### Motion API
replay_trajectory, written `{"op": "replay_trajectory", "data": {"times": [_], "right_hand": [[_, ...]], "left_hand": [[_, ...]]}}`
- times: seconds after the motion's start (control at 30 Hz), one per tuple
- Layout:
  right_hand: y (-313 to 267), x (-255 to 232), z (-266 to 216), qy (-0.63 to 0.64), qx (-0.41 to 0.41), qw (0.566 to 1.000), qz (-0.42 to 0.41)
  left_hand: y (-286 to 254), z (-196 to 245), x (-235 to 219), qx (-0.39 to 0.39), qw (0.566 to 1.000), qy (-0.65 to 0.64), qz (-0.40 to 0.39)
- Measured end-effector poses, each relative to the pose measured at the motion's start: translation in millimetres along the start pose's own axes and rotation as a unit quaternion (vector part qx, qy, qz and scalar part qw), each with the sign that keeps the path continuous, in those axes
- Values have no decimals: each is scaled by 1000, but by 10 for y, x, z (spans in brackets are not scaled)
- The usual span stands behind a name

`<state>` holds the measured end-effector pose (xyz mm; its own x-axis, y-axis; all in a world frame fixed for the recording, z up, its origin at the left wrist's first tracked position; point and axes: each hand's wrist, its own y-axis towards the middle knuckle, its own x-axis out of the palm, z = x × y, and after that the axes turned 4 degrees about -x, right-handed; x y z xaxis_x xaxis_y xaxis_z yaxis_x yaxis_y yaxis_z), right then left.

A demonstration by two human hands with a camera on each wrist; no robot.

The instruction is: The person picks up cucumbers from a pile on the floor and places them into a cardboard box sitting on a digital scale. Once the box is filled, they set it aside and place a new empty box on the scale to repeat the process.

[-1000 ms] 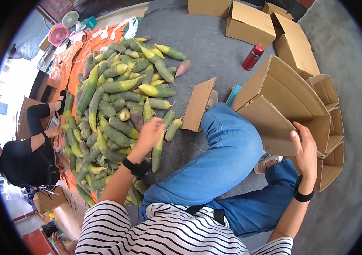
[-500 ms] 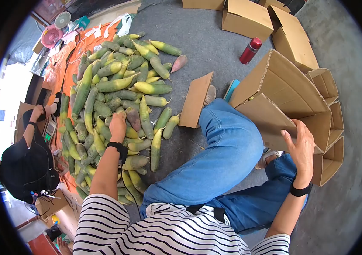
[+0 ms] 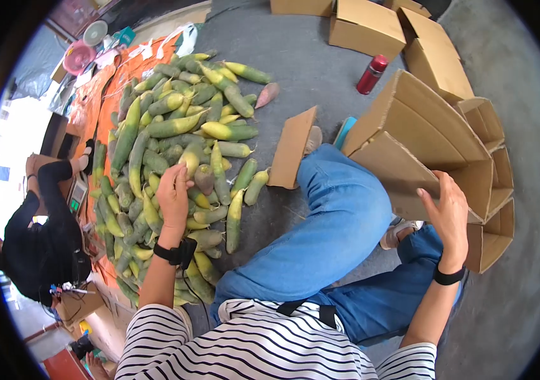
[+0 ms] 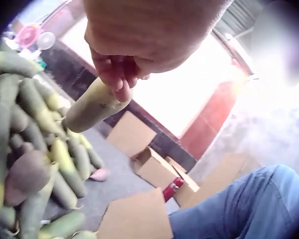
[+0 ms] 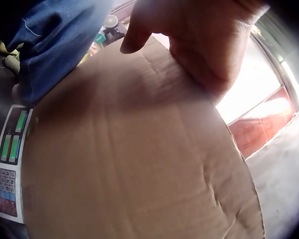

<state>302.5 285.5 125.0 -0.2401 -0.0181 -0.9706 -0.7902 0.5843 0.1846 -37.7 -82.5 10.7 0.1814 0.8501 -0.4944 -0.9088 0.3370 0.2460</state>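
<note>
My left hand pinches one end of a green radish, lifted over the pile. In the left wrist view the radish hangs from the curled fingertips, its far end pointing down and left. Beneath it spreads a large heap of green radishes, with a reddish one close by. My right hand holds the top edge of a cardboard box flap, thumb on one side and fingers over the other. In the right wrist view this flap fills most of the picture.
A digital scale stands beside the box. A red bottle and several cartons are farther back. A loose cardboard piece leans by my foot. Another person sits left, beyond the orange sheet.
My left hand reached left into the heap, took hold of a radish and has raised it. The right hand stays at the flap. The other person at left has shifted posture.
</note>
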Motion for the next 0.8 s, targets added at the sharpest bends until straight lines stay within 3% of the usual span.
{"op": "replay_trajectory", "data": {"times": [0.07, 0.17, 0.3, 0.43, 0.47, 0.57, 0.63, 0.7, 0.77, 0.8], "right_hand": [[-16, 38, 81, -3, -17, 1000, 10], [-53, 61, 106, -12, -23, 999, 21], [-79, 45, 75, -18, -7, 1000, 17], [-74, 60, 108, -15, -5, 1000, 11], [-66, 80, 113, -9, -8, 1000, 19], [-66, 88, 142, -11, -16, 1000, 12], [-68, 39, 102, -9, -20, 1000, 1], [-86, 25, 62, 2, -25, 1000, 3], [-99, 24, 56, 3, -26, 1000, 2], [-108, 35, 57, -6, -22, 1000, 0]], "left_hand": [[131, 509, 133, 81, 996, 25, -13], [243, 1385, 517, 93, 979, -172, -61], [307, 2383, 1179, 125, 895, -360, -232], [312, 2798, 1962, 32, 807, -400, -433], [312, 2761, 2119, -2, 781, -393, -486], [280, 2423, 2122, 15, 823, -329, -463], [308, 2014, 1804, -58, 847, -321, -419], [254, 1413, 1467, -120, 887, -277, -348], [134, 368, 1216, -169, 906, -212, -325], [29, -67, 1041, -121, 937, -47, -324]]}}
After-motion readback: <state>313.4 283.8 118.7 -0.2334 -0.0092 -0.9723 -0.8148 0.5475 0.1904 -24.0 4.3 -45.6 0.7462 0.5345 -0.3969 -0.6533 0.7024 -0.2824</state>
